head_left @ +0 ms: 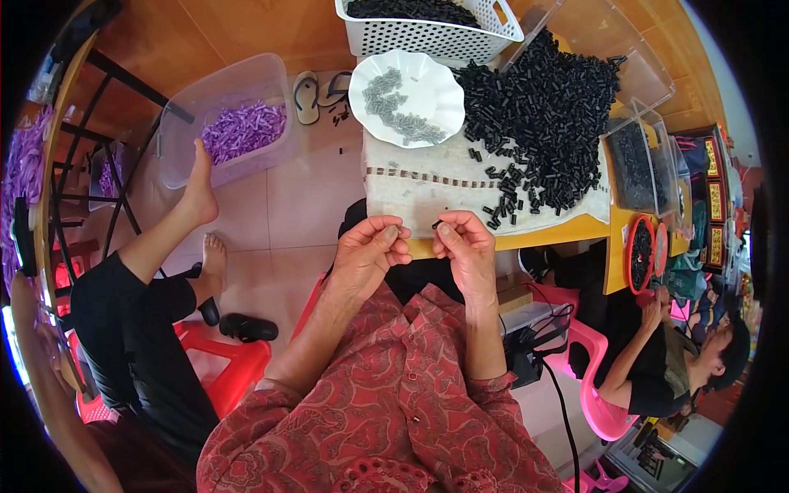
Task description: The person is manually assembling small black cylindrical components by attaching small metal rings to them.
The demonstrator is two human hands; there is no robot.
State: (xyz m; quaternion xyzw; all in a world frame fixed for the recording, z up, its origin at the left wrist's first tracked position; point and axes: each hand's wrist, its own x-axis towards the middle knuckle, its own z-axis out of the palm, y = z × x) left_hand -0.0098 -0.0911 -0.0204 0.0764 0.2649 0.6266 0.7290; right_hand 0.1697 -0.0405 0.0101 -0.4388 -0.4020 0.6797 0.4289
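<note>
My left hand (371,253) is held in front of the table edge, its thumb and fingers pinched together. Whatever sits between those fingertips is too small to make out. Beside it, my right hand (467,253) pinches a small black tube piece (437,224) between thumb and forefinger. The hands are a short gap apart. Beyond them a white scalloped plate (448,94) holds many small clear pieces (385,100). A large heap of short black tube pieces (551,123) spreads over the right of the cloth (394,193), with loose ones near its front edge.
A white perforated basket (411,39) of black pieces stands behind the plate. Clear boxes (641,164) and a red-rimmed basket (631,255) are at right. On the floor at left sits a translucent bin (177,144) of purple pieces. People sit on both sides.
</note>
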